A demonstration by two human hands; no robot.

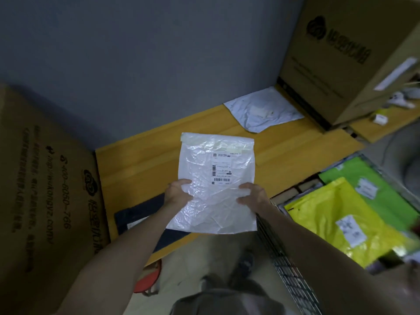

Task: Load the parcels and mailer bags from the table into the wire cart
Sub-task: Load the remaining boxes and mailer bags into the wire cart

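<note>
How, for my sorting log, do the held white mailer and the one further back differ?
The held mailer is gripped by the left hand and right hand; the back mailer lies untouched on the table. The held mailer shows barcodes; the back mailer shows none. Both are white.

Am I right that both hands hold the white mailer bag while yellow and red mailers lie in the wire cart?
Almost: the head view shows a green mailer, not red, beside the yellow mailer in the wire cart. The left hand and right hand hold the white mailer bag.
</note>
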